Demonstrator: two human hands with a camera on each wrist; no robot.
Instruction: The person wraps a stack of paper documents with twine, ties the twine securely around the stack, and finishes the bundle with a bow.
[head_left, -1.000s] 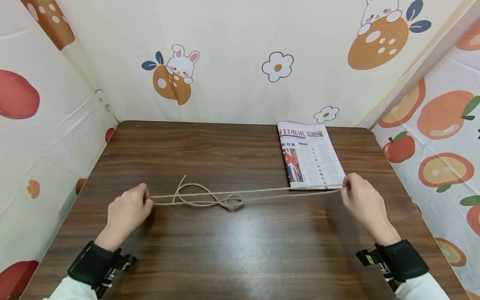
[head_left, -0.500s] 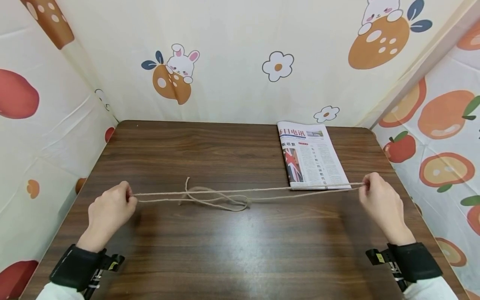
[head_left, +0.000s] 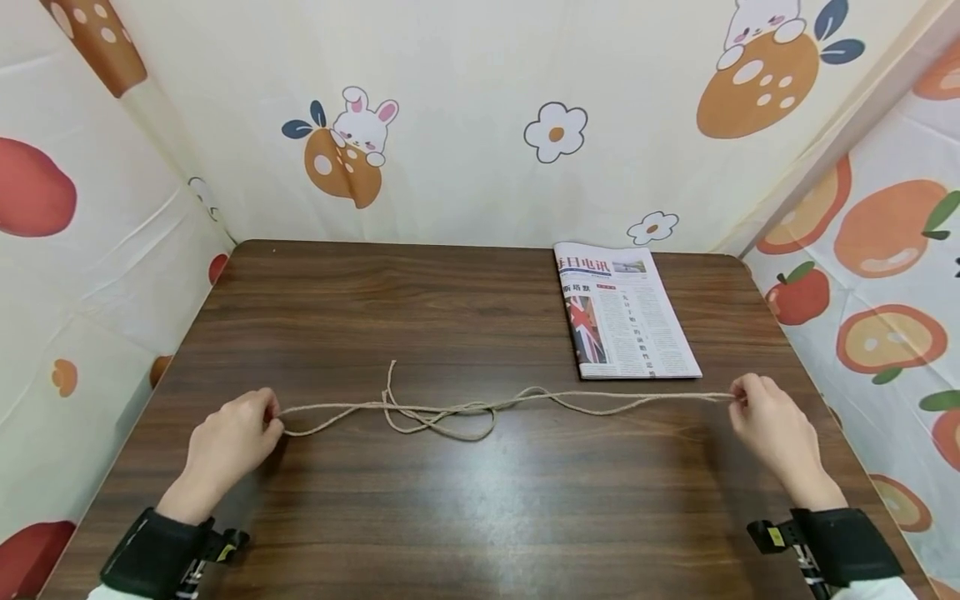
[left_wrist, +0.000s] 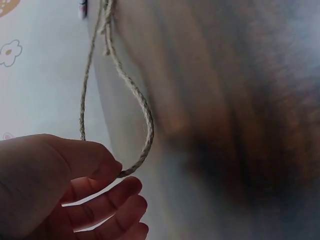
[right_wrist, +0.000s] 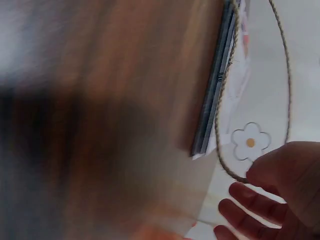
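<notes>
A thin beige twine rope stretches left to right across the table in the head view, doubled, with loose loops and a free end near its middle. My left hand pinches a bend of it at the left between thumb and index finger. At the right end my right hand pinches the opposite bend the same way. In the left wrist view the rope bows out in a loop from the fingertips. The right wrist view has the rope curving up from the thumb, a second strand beside it.
A folded newspaper lies at the back right of the brown wooden table, just beyond the rope. Patterned cloth hangs behind the table and at both sides. Each wrist wears a black strap with a camera.
Both hands moved apart, drawing the rope wider, then came down toward the table's near side. The rope is now slacker, no longer overlaps the newspaper, and its strands sag.
</notes>
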